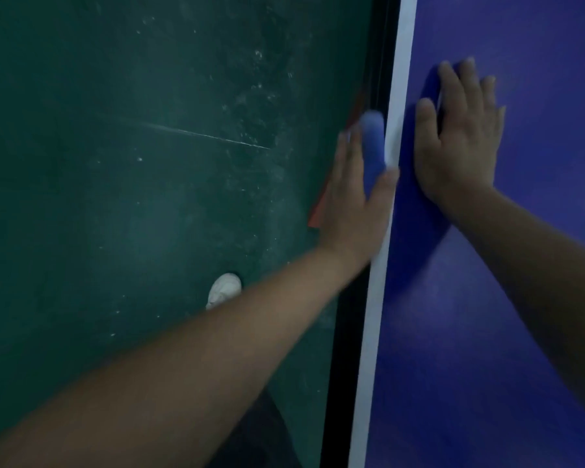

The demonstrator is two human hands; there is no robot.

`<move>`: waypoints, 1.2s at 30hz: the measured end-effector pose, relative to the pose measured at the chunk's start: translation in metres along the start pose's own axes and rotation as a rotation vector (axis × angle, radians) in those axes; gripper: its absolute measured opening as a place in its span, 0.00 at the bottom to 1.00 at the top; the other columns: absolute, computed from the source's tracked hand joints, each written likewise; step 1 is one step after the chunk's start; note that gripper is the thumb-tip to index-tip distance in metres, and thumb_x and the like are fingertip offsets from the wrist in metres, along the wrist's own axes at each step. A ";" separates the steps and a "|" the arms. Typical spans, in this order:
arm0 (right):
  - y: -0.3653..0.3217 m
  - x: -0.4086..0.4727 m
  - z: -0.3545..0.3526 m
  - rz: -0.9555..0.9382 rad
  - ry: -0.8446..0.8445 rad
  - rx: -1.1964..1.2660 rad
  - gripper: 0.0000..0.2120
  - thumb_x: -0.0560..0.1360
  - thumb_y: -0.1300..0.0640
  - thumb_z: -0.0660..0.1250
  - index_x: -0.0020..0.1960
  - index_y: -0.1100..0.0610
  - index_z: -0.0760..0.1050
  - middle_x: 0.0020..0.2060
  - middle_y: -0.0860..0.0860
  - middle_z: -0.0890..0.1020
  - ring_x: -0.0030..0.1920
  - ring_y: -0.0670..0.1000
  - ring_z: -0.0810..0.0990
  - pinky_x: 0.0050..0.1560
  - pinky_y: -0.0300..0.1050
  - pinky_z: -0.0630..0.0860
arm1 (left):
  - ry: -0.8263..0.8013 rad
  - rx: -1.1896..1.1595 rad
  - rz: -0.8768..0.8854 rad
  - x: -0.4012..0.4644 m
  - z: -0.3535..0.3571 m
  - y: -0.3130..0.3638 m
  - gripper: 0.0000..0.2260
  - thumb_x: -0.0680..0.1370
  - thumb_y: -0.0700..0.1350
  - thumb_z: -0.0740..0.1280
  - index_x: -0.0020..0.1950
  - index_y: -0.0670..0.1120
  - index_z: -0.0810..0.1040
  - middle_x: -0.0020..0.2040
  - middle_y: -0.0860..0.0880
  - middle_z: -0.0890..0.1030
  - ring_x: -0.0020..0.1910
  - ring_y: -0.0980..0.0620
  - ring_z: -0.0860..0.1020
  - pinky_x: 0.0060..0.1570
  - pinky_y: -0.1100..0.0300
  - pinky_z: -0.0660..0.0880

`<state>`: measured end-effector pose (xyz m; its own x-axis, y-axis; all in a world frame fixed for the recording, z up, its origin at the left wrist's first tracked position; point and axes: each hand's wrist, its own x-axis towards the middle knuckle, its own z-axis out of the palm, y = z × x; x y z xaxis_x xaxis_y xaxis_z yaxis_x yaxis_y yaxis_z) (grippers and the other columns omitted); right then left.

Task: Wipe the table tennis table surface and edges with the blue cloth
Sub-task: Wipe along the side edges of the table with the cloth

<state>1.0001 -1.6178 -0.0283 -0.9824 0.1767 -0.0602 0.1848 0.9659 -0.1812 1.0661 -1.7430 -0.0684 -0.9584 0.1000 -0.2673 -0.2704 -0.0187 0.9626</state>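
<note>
The blue table tennis table (507,332) fills the right side of the head view, with a white line (375,315) along its left edge. My left hand (355,201) presses a folded blue cloth (373,146) against the side of that edge; the cloth sits between my fingers and thumb. My right hand (460,136) lies flat on the tabletop just inside the white line, fingers spread, holding nothing. The left hand and cloth look motion-blurred.
A dark green scuffed floor (132,163) lies to the left of the table. My white shoe (224,289) shows on it below my left forearm. A reddish-orange strip (320,207) peeks out under the table edge behind my left hand.
</note>
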 end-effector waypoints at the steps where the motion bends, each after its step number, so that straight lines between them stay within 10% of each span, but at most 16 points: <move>1: 0.001 0.001 0.000 0.001 0.006 0.007 0.27 0.83 0.42 0.48 0.81 0.47 0.55 0.82 0.48 0.52 0.81 0.55 0.46 0.79 0.58 0.43 | -0.003 -0.013 0.015 -0.031 0.001 -0.008 0.29 0.85 0.51 0.57 0.83 0.48 0.49 0.84 0.53 0.48 0.81 0.58 0.45 0.80 0.54 0.46; 7: 0.000 0.001 0.000 0.009 -0.004 0.024 0.26 0.84 0.43 0.49 0.81 0.47 0.55 0.82 0.47 0.52 0.81 0.54 0.45 0.79 0.57 0.41 | -0.065 -0.012 -0.093 -0.145 -0.004 -0.016 0.28 0.84 0.61 0.53 0.78 0.70 0.39 0.82 0.64 0.42 0.80 0.63 0.43 0.78 0.62 0.46; 14: 0.002 0.001 -0.001 -0.001 -0.004 0.002 0.27 0.83 0.43 0.49 0.81 0.46 0.54 0.82 0.48 0.51 0.81 0.54 0.45 0.79 0.58 0.41 | 0.084 0.011 -0.015 0.121 0.001 0.030 0.32 0.81 0.53 0.59 0.83 0.46 0.54 0.83 0.48 0.56 0.81 0.51 0.54 0.79 0.47 0.55; 19: 0.000 0.004 -0.003 0.004 -0.019 0.001 0.28 0.83 0.42 0.48 0.81 0.47 0.54 0.82 0.48 0.51 0.81 0.55 0.44 0.79 0.59 0.41 | 0.083 -0.037 0.030 0.053 0.003 0.019 0.28 0.84 0.49 0.61 0.83 0.46 0.56 0.82 0.51 0.57 0.81 0.53 0.53 0.79 0.45 0.56; 24: 0.002 0.004 0.000 -0.001 -0.018 0.006 0.28 0.83 0.42 0.49 0.81 0.47 0.55 0.82 0.48 0.51 0.81 0.55 0.45 0.79 0.58 0.40 | 0.021 -0.034 -0.147 -0.086 0.005 -0.006 0.28 0.84 0.53 0.59 0.82 0.52 0.51 0.83 0.59 0.50 0.80 0.62 0.48 0.78 0.63 0.50; 36: 0.001 0.005 -0.004 -0.003 -0.019 -0.006 0.28 0.83 0.43 0.50 0.81 0.50 0.57 0.81 0.50 0.54 0.81 0.57 0.47 0.79 0.62 0.43 | 0.050 -0.065 -0.110 0.143 -0.001 0.050 0.31 0.80 0.55 0.56 0.83 0.51 0.55 0.82 0.54 0.58 0.80 0.54 0.55 0.78 0.45 0.56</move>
<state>0.9954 -1.6157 -0.0246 -0.9822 0.1706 -0.0789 0.1821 0.9675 -0.1753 0.9155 -1.7310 -0.0585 -0.9257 0.0552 -0.3742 -0.3775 -0.0753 0.9229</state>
